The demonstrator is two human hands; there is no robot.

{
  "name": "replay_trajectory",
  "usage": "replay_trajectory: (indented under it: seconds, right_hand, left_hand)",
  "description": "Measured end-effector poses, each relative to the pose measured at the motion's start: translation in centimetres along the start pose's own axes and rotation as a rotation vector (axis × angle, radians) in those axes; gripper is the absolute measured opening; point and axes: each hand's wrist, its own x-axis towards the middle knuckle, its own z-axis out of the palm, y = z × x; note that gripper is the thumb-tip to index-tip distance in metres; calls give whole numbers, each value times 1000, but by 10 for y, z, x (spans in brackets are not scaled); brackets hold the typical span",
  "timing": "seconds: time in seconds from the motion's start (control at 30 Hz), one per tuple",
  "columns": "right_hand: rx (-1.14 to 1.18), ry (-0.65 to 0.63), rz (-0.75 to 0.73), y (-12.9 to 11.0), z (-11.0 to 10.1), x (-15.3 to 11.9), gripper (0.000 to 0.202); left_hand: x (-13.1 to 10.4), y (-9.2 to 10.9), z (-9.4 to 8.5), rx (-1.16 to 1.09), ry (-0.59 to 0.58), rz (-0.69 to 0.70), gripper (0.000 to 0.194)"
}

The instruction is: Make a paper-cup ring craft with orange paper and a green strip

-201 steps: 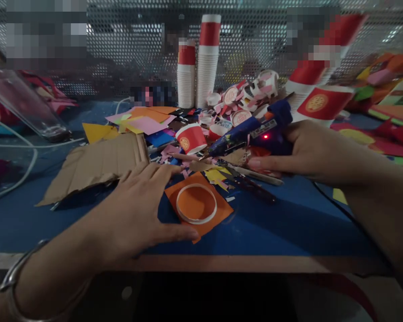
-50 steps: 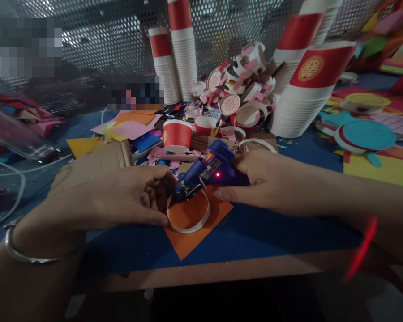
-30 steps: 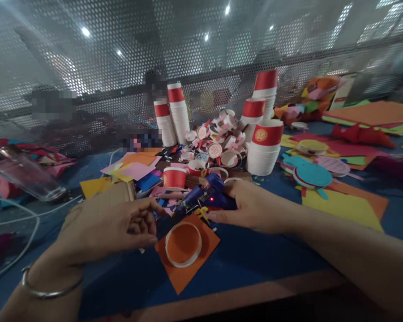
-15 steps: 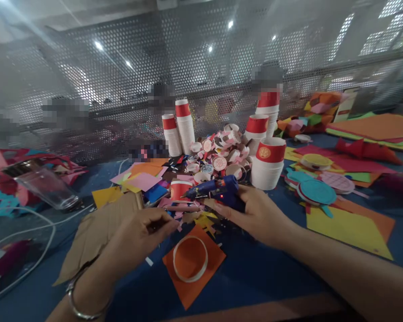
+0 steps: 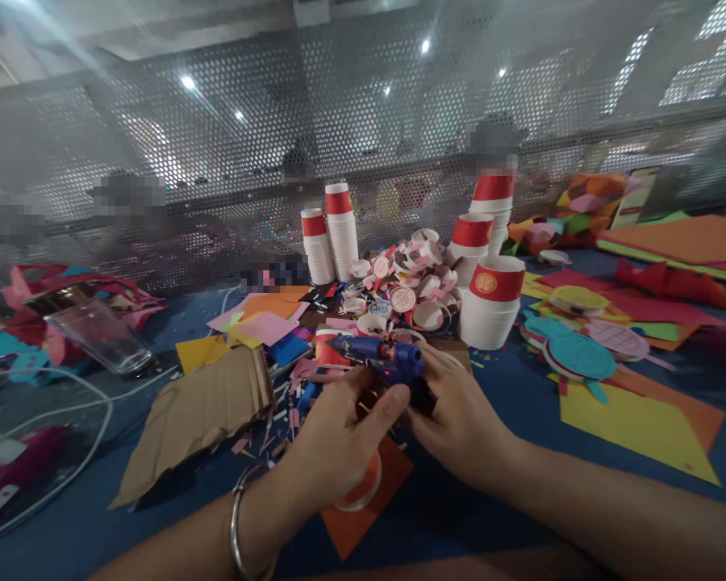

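A dark blue glue gun (image 5: 378, 355) points left, held up over the middle of the table. My right hand (image 5: 469, 411) is wrapped round its handle. Close against it, my left hand (image 5: 339, 440) is closed, with its thumb by the gun's body; whether its hidden fingers hold the gun or something else cannot be made out. Below my hands lies an orange paper square (image 5: 354, 532) with a white-rimmed ring (image 5: 363, 496) on it, partly covered by my left hand. Just behind the gun is a red and white paper cup piece (image 5: 327, 347).
Stacks of paper cups (image 5: 490, 311) flank a pile of cut cup pieces (image 5: 402, 298). Cardboard (image 5: 199, 411), a tipped clear glass (image 5: 106, 339) and a white cord (image 5: 106, 403) are at the left. Turquoise discs (image 5: 581, 357) and yellow paper (image 5: 638, 424) lie right.
My left hand has moved right to the glue gun and now partly covers the ring and orange square. My right hand still holds the gun, which is turned slightly. The view has shifted a little.
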Motion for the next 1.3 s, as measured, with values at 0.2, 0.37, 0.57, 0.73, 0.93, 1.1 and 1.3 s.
replay_trajectory:
  seconds: [0.2,0.37,0.57,0.73,0.93,1.1,1.3]
  right_hand:
    - [-29,-39,-73,-3,3,-3,45]
    - [-62,-40,-129,-7,3,-6,47]
    - [-64,-47,-133,-4,-7,5,31]
    - [-47,-132,19,8,-13,28,18]
    - [-65,-175,67,13,-13,24,13]
    - [-93,-264,-4,10,-12,15,17]
    - [-14,-271,-42,6,-19,14,22]
  left_hand:
    - [-4,-6,15,-250,112,-88,30]
    - [-8,-5,20,-417,228,-107,30]
    - [-12,-6,-4,-571,526,-55,39]
    - [-14,9,-26,-764,703,-43,38]
    - [-12,12,-26,-815,602,-156,33]
    - [-14,3,-23,-657,439,-165,32]
    - [-16,-4,-19,-206,144,-38,38]
